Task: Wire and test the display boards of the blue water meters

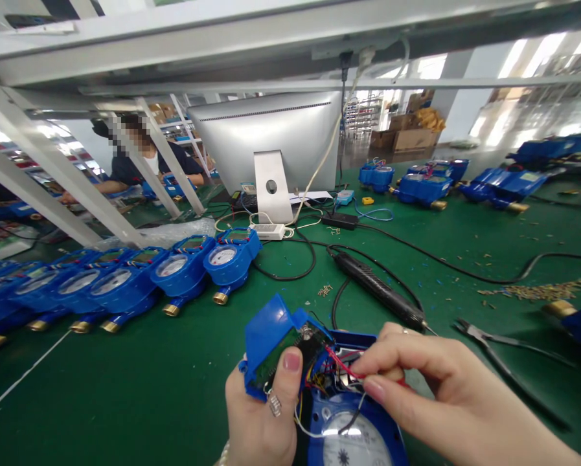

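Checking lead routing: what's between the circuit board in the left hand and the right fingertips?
In the head view, red wires run between the circuit board and the right hand, which pinches them; yellow and white wires bunch below.

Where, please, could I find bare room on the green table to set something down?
The widest bare green tabletop lies between the row of blue meters and the left hand. A smaller, lightly littered patch lies between the black tool and the clippings. It is crowded around the opened meter, right hand and pliers.
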Motion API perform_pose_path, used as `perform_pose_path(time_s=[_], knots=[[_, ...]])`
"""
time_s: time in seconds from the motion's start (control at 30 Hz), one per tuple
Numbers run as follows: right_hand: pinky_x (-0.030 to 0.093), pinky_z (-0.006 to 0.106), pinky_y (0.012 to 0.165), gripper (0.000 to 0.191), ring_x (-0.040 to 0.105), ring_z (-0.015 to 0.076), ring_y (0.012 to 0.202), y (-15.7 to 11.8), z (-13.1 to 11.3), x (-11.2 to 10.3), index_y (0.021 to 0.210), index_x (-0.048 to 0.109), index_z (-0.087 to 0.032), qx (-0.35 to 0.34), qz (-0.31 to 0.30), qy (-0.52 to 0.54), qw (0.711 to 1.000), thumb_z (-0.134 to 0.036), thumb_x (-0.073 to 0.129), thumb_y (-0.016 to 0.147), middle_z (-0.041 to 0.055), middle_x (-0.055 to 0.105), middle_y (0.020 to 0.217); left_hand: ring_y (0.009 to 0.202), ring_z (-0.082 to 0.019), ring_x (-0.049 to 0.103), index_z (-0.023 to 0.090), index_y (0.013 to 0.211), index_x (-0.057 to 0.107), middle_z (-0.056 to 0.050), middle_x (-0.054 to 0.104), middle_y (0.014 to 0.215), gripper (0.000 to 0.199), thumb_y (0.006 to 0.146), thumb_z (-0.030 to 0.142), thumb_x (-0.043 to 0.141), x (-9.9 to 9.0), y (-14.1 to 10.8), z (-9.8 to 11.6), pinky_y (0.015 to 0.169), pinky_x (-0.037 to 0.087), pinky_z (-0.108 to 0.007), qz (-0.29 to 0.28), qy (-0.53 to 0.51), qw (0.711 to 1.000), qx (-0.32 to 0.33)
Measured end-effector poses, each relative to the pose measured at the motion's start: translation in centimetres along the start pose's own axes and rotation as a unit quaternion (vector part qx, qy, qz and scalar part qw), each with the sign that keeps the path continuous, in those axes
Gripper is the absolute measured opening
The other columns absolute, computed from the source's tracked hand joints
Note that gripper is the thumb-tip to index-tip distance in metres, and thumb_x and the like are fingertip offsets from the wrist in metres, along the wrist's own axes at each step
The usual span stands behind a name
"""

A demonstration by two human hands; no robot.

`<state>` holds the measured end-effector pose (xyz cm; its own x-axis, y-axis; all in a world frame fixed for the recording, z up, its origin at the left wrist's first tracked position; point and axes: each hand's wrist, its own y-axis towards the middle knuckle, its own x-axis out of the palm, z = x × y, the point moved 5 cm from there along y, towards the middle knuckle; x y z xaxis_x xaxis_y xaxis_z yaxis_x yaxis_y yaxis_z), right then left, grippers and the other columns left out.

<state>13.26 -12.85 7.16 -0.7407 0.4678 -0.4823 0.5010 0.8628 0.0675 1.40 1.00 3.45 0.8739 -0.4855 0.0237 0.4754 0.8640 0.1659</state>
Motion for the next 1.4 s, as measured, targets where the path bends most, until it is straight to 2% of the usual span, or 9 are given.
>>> perform_pose_path(time_s=[0.1, 0.23, 0.3, 0.4, 0.53, 0.7, 0.93, 1.17, 1.4], knots=[[0.046, 0.024, 0.063, 0.032, 0.057, 0.0132, 0.070, -0.1, -0.4, -0.1, 0.116, 0.060, -0.027, -0.116, 0.075, -0.137, 0.981, -0.012, 0.057, 0.088, -0.0024, 0.062, 0.080, 0.053, -0.014, 0.058, 0.017, 0.065, 0.064, 0.001, 0.064, 0.059, 0.026, 0.082, 0.037, 0.065, 0.1, 0.6, 0.2, 0.053, 0.048, -0.020, -0.040, 0.001, 0.998, 0.037], [0.041, 0.027, 0.057, 0.024, 0.053, 0.0159, 0.064, -1.0, -1.4, 0.5, 0.116, 0.058, -0.016, -0.302, 0.180, -0.305, 0.885, -0.011, 0.047, 0.095, 0.0020, 0.059, 0.074, 0.058, -0.015, 0.060, 0.016, 0.071, 0.067, -0.001, 0.067, 0.064, 0.024, 0.085, 0.035, 0.063, 0.0, 1.1, -0.3, 0.058, 0.051, -0.022, -0.080, -0.011, 0.996, 0.030], [0.038, 0.028, 0.054, 0.023, 0.052, 0.0159, 0.060, -1.2, -1.6, 0.8, 0.113, 0.060, -0.015, -0.330, 0.196, -0.361, 0.850, -0.014, 0.041, 0.100, 0.0026, 0.058, 0.070, 0.064, -0.017, 0.062, 0.015, 0.079, 0.069, -0.003, 0.069, 0.069, 0.025, 0.086, 0.038, 0.061, -0.1, 1.2, -0.5, 0.063, 0.053, -0.024, -0.084, -0.019, 0.996, 0.013], [0.041, 0.028, 0.060, 0.026, 0.055, 0.0160, 0.064, -1.3, -1.8, 0.8, 0.110, 0.061, -0.014, -0.344, 0.191, -0.385, 0.835, -0.017, 0.037, 0.102, 0.0045, 0.061, 0.074, 0.066, -0.018, 0.063, 0.015, 0.079, 0.067, -0.004, 0.070, 0.068, 0.026, 0.086, 0.039, 0.061, 0.1, 1.2, -0.6, 0.064, 0.054, -0.024, -0.096, -0.011, 0.995, -0.002], [0.042, 0.027, 0.068, 0.025, 0.056, 0.0152, 0.072, -1.1, -2.5, 0.4, 0.105, 0.062, -0.013, -0.346, 0.181, -0.356, 0.849, -0.016, 0.038, 0.101, 0.0064, 0.064, 0.082, 0.064, -0.017, 0.062, 0.015, 0.075, 0.066, -0.003, 0.069, 0.068, 0.027, 0.087, 0.039, 0.059, 0.5, 1.3, -0.2, 0.063, 0.053, -0.023, -0.131, 0.009, 0.991, 0.001], [0.038, 0.029, 0.052, 0.030, 0.054, 0.0152, 0.062, -0.1, -4.0, -0.1, 0.088, 0.066, -0.018, -0.298, 0.156, -0.343, 0.877, -0.018, 0.038, 0.099, 0.0034, 0.061, 0.076, 0.063, -0.015, 0.061, 0.015, 0.079, 0.069, -0.003, 0.070, 0.070, 0.026, 0.085, 0.038, 0.061, 1.1, 1.1, 0.3, 0.060, 0.051, -0.020, -0.193, 0.022, 0.981, -0.016], [0.044, 0.016, 0.055, 0.013, 0.059, 0.0068, 0.062, 2.8, -2.1, -2.2, 0.075, 0.070, -0.024, -0.109, 0.050, -0.056, 0.991, -0.018, 0.064, 0.085, -0.0061, 0.062, 0.069, 0.066, -0.018, 0.065, 0.013, 0.082, 0.075, -0.006, 0.071, 0.069, 0.028, 0.081, 0.040, 0.067, 1.4, 1.1, 0.1, 0.062, 0.052, -0.023, -0.197, -0.121, 0.968, -0.102], [0.046, 0.017, 0.061, 0.008, 0.060, 0.0103, 0.067, 3.7, 0.8, -2.7, 0.079, 0.076, -0.022, -0.045, -0.030, 0.076, 0.996, -0.021, 0.069, 0.084, -0.0011, 0.067, 0.072, 0.075, -0.024, 0.071, 0.013, 0.090, 0.072, -0.008, 0.075, 0.079, 0.028, 0.075, 0.037, 0.074, 0.7, 0.7, -2.1, 0.067, 0.057, -0.028, -0.138, -0.182, 0.950, -0.212], [0.047, 0.021, 0.068, 0.012, 0.062, 0.0139, 0.073, 4.2, 1.7, -3.1, 0.080, 0.074, -0.015, -0.030, -0.069, 0.110, 0.991, -0.025, 0.068, 0.084, 0.0017, 0.069, 0.078, 0.089, -0.031, 0.071, 0.018, 0.115, 0.066, -0.008, 0.076, 0.081, 0.061, 0.062, 0.040, 0.084, 1.0, 0.0, -2.0, 0.078, 0.057, -0.038, -0.101, -0.218, 0.923, -0.301]])
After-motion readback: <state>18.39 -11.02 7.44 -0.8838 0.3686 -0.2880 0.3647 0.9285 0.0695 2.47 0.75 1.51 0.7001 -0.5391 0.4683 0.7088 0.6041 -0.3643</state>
